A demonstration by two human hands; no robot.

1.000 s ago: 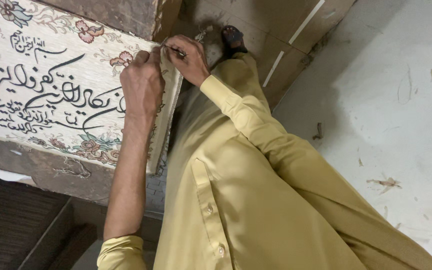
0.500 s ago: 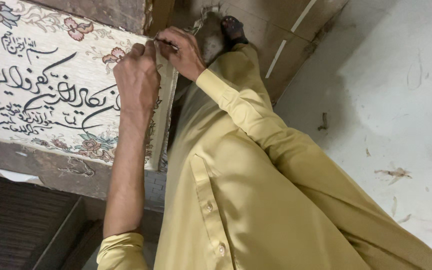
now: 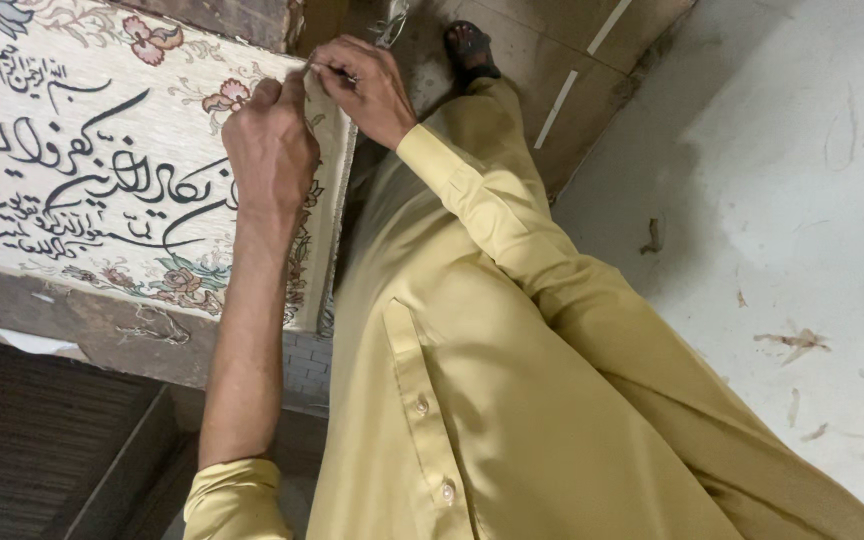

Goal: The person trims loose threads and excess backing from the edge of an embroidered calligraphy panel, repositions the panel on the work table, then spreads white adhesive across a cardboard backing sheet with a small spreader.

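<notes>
I am looking down at my own two hands working at the edge of a woven panel (image 3: 102, 190), a cream textile with dark flowing script and pink flowers around its border. The panel fills the view from about nine o'clock to eleven o'clock, lying flat on a worn brown work surface (image 3: 102, 325).

My left hand (image 3: 270, 150) sits a little above centre, toward eleven o'clock. It rests on the panel's right border, fingers curled and thumb raised, pressing the cloth near its corner. My bare forearm runs from it down to six o'clock, ending in a rolled yellow cuff.

My right hand (image 3: 367, 88) is at twelve o'clock, just beside my left hand, touching the panel's upper right corner. Its fingers are pinched shut on a thin needle (image 3: 330, 70), a slim pale sliver lying across the corner; its tip is too small to make out.

My yellow tunic (image 3: 472, 400) fills the centre and the area down to five o'clock, with a row of buttons along its placket. One dark sandal (image 3: 470, 48) shows near twelve o'clock, on a brown floor with a pale stripe. From one o'clock to four o'clock lies a pale, scuffed floor (image 3: 802, 200) with scattered scraps.
</notes>
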